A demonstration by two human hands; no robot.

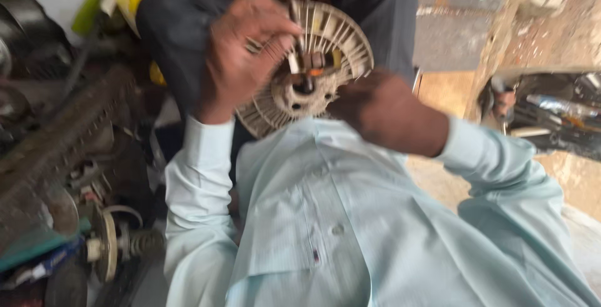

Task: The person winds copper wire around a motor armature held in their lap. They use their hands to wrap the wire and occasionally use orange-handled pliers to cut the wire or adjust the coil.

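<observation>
A round, off-white finned metal part (325, 50), like a fan wheel with a dark hub in its middle, hangs in front of my chest. My left hand (241, 53) grips its left rim from above, fingers curled over the fins. My right hand (375, 107) holds its lower right edge from underneath. Both arms wear pale green shirt sleeves (200, 182). The frame is blurred, so small parts near the hub stay unclear.
A yellow and dark machine body (169, 6) sits behind the part. A dirty chain (56, 138), a spring and pulley (119, 244) and metal scrap lie at the left. More metal parts (551, 110) rest by a concrete ledge on the right.
</observation>
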